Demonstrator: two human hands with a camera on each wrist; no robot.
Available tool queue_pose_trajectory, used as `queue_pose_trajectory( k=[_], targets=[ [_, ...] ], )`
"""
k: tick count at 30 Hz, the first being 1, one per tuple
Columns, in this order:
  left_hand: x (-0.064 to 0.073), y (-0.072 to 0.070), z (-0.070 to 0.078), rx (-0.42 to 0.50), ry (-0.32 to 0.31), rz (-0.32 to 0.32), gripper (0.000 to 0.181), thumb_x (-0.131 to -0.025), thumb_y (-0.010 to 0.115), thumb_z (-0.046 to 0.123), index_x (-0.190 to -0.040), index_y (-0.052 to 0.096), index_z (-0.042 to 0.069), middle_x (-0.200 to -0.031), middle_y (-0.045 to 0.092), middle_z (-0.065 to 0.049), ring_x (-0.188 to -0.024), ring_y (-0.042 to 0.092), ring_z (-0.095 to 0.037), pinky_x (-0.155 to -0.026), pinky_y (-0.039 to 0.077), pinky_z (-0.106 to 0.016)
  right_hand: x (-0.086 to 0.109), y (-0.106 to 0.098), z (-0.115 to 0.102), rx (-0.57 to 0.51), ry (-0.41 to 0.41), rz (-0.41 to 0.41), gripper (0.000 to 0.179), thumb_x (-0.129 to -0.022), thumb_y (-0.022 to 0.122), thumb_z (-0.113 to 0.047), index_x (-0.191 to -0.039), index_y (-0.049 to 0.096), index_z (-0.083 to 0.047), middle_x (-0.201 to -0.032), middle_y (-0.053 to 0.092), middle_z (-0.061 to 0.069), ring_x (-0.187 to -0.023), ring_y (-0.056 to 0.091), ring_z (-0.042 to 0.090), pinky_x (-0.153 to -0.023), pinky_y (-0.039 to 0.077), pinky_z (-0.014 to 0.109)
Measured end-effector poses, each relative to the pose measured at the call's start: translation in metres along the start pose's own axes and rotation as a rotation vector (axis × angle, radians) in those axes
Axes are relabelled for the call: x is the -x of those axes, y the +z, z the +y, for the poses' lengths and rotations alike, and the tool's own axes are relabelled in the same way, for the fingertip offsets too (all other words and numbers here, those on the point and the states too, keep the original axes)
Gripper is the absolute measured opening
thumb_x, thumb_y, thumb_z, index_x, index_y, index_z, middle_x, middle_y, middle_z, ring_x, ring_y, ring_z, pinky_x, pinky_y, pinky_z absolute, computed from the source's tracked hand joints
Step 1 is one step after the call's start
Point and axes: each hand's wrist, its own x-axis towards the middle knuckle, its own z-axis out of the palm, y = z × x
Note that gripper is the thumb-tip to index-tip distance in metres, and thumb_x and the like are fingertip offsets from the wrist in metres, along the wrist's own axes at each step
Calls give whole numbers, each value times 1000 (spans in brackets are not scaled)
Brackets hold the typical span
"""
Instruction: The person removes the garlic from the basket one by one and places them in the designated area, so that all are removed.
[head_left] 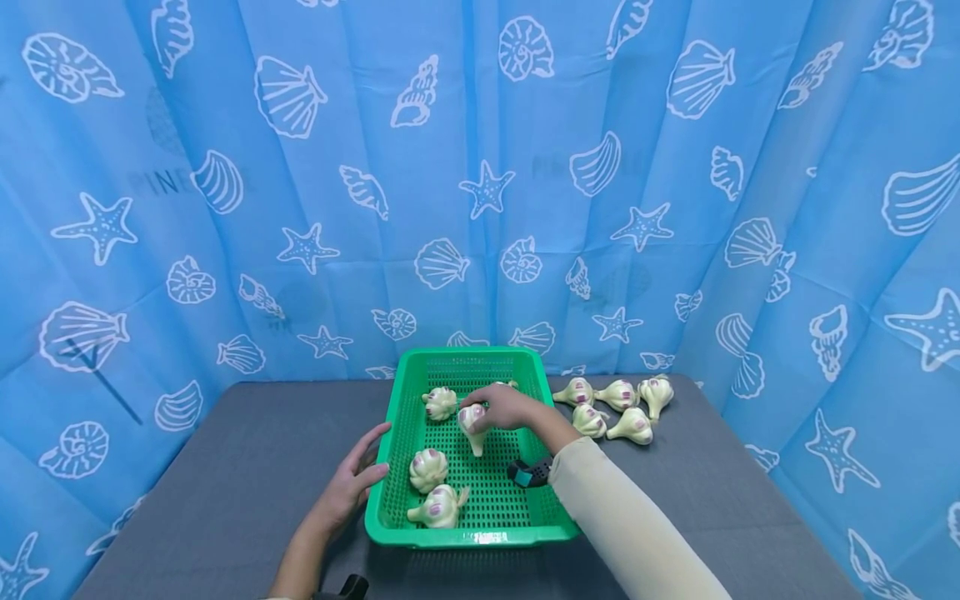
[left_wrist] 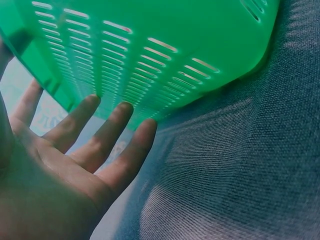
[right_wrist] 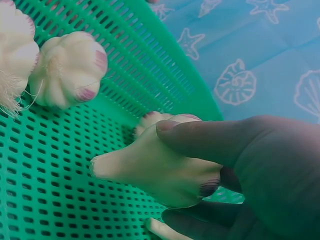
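My right hand (head_left: pixel 512 407) holds a garlic bulb (head_left: pixel 472 419) over the floor of a green plastic basket (head_left: pixel 450 537), thumb on one side and fingers on the other. The stem points away from the palm in the right wrist view. Several more bulbs lie in the basket: one at the back left (head_left: pixel 439 404), two at the front left (head_left: pixel 428 470), and one mostly hidden behind my right hand. With extended fingers (left_wrist: pixel 102 140), my left hand (head_left: pixel 351 481) touches the outside of the basket's left wall.
Several garlic bulbs (head_left: pixel 617 396) lie in a group on the grey cloth-covered table (head_left: pixel 247 467), right of the basket. A blue curtain (head_left: pixel 480 233) with white shell prints hangs behind and along both sides. My right wrist wears a dark strap (head_left: pixel 529 473).
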Motion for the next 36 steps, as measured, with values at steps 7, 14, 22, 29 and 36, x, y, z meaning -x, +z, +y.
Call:
queue_pose_trajectory(
  k=[7, 14, 22, 29, 36],
  targets=[
    [0, 0, 0, -1, 1, -1, 63, -101, 45, 9, -156, 14, 9, -154, 13, -31, -133, 31, -48, -89, 49, -40, 16, -10, -7, -17, -20, 69, 45, -89, 72, -13, -132, 61, -11, -131, 58, 9, -117, 54, 31, -85, 48, 42],
    [1, 0, 1, -4, 5, -8, 62, -102, 44, 9, -156, 13, 9, -154, 13, -32, -133, 32, -48, -89, 50, -39, 30, -17, -7, -51, -86, 129, 46, -87, 73, -11, -132, 60, -5, -128, 59, 14, -94, 62, 21, -72, 50, 32],
    [1, 1, 1, -1, 3, -2, 63, -101, 44, 9, -156, 14, 9, -154, 12, -32, -133, 31, -49, -89, 49, -40, 46, -26, -4, -89, -115, 234, 48, -88, 73, -12, -134, 59, -6, -128, 58, 16, -94, 61, 22, -69, 49, 32],
    [1, 0, 0, -14, 13, -6, 62, -102, 44, 9, -156, 13, 9, -154, 13, -32, -133, 30, -49, -89, 49, -39, 54, -30, 0, -82, -123, 339, 52, -84, 76, -13, -133, 59, -7, -121, 61, 15, -95, 61, 22, -66, 50, 30],
    [0, 1, 1, -10, 3, -3, 63, -102, 45, 9, -156, 14, 9, -154, 13, -32, -133, 32, -49, -90, 49, -40, 65, -33, 4, -121, -94, 396, 53, -85, 76, -14, -135, 59, -9, -124, 60, 14, -94, 60, 24, -63, 49, 30]
  ],
)
